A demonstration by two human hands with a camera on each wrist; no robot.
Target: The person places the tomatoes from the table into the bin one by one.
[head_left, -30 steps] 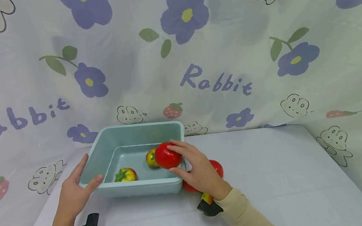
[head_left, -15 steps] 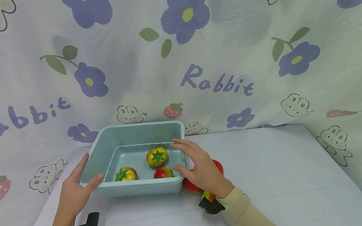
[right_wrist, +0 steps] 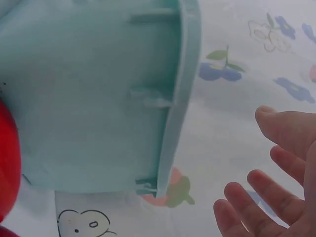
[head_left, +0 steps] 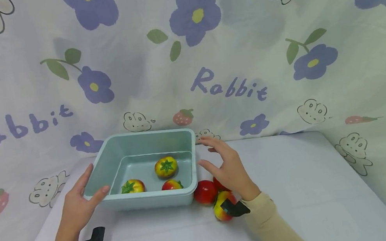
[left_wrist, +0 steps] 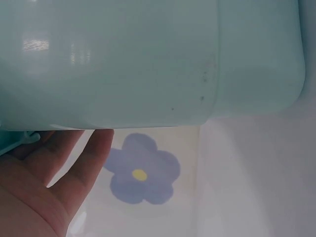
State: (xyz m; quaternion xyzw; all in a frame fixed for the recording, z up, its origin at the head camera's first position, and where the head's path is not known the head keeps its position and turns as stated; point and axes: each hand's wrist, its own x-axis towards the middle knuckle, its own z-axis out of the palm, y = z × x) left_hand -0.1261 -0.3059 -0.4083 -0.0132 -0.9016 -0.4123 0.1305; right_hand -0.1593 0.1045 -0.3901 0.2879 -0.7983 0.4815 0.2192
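Note:
In the head view, a pale blue-green plastic bin (head_left: 145, 201) stands on the table. Inside lie three red-and-yellow toy tomatoes with green star-shaped tops: one at the back (head_left: 165, 167), a tomato at front left (head_left: 133, 186) and a tomato at front right (head_left: 172, 184), the front two partly hidden by the rim. My left hand (head_left: 76, 208) holds the bin's left front corner, thumb over the rim, fingers along the side wall. To the right of the bin, my right hand (head_left: 228, 168) is in the air holding nothing, fingers apart and slightly bent.
Below my right hand, against the bin's right side, sit a red tomato-like fruit (head_left: 205, 192), another red one (head_left: 219, 184) mostly covered by the hand, and a red-yellow one (head_left: 223, 207) partly behind the black wrist strap. A printed cloth (head_left: 242, 52) hangs behind the white table.
My right hand let go of a red tomato inside the bin, then drew back rightward over the rim. The tomato lies at the bin's front right. My left hand has stayed put.

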